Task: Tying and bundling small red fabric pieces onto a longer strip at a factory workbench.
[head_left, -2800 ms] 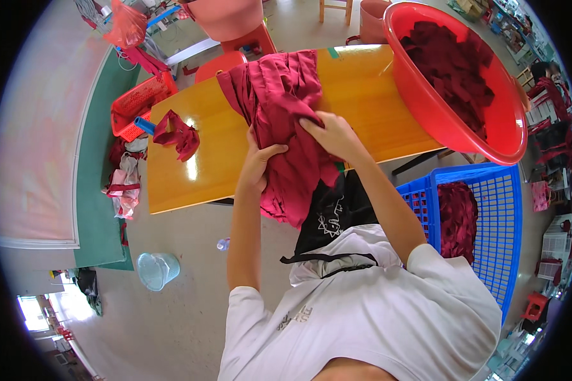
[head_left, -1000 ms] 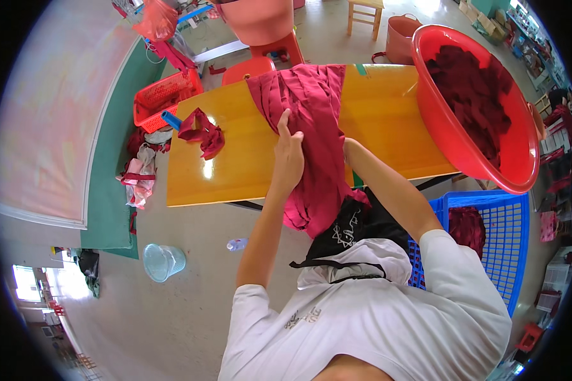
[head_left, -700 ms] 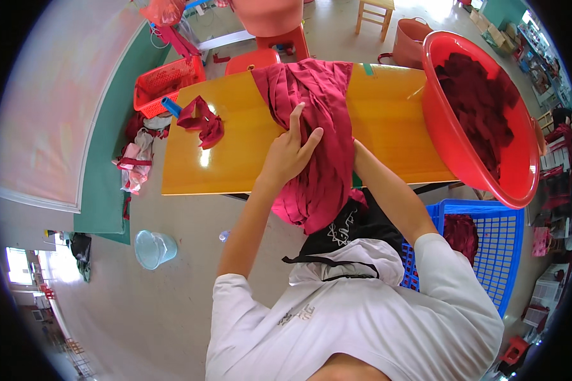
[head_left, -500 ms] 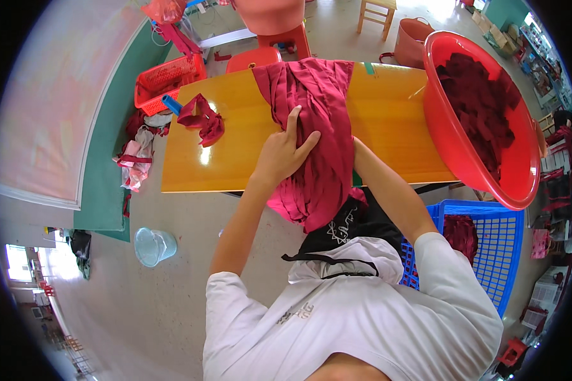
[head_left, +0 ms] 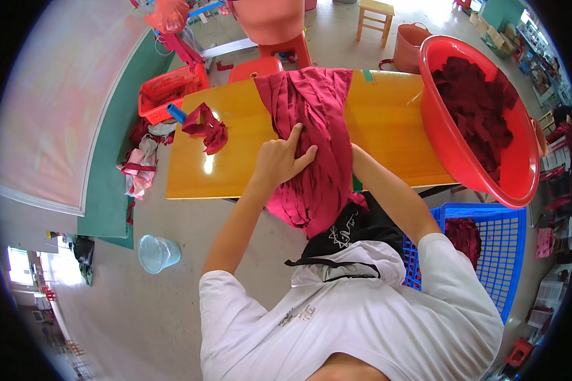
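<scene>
The left hand (head_left: 278, 159) has shifted to the top of pleated maroon cloth (head_left: 326, 136), fingers spread; the right hand's grip, hidden, I cannot tell. The cloth overhangs the glossy table's (head_left: 388, 127) near edge.

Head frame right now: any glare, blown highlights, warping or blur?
Head view throughout: white glare on the yellow-brown tabletop just below the maroon fabric strip; lower-left window blown out; blue plastic basket bowed along its outer side, corners black; pleated maroon cloth looks sharp.
</scene>
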Action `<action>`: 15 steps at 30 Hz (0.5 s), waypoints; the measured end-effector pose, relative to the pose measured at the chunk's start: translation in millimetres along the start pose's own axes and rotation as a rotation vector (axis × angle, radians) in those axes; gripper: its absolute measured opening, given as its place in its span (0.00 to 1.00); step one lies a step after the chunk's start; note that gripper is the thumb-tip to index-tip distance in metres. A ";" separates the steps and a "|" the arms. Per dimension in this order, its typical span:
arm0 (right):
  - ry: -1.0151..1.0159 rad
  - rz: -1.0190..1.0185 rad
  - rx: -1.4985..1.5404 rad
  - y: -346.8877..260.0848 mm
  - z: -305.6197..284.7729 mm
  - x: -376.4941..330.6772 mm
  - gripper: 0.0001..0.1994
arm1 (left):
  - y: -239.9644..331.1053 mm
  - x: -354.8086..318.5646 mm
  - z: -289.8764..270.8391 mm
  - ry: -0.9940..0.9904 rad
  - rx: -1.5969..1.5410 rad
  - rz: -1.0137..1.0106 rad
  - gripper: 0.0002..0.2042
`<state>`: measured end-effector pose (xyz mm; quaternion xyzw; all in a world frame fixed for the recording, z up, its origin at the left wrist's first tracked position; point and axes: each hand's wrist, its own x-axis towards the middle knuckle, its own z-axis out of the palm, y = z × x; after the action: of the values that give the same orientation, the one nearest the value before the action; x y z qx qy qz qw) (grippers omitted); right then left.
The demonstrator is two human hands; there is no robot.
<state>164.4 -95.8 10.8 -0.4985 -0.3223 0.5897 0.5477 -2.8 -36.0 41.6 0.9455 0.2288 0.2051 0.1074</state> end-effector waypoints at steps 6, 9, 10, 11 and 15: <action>-0.011 0.013 -0.059 -0.7 2.4 -5.9 0.17 | -4.4 -7.1 -12.7 -0.071 0.236 -0.014 0.36; -0.023 0.022 -0.106 -3.4 1.7 -10.2 0.16 | -8.4 -10.9 -16.1 -0.019 0.260 -0.035 0.37; -0.029 0.028 -0.125 -4.4 0.9 -11.8 0.16 | -10.9 -12.7 -16.5 -0.001 0.249 -0.045 0.38; -0.035 0.032 -0.148 -5.9 0.2 -12.4 0.16 | -13.6 -14.5 -16.3 0.019 0.238 -0.054 0.38; -0.072 0.046 -0.271 -14.6 -4.1 -16.9 0.16 | -22.5 -24.0 -13.8 0.013 0.171 -0.122 0.40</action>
<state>171.3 -110.1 27.1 -0.5534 -0.4070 0.5708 0.4498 -37.0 -26.3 39.1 0.9342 0.3034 0.1841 0.0371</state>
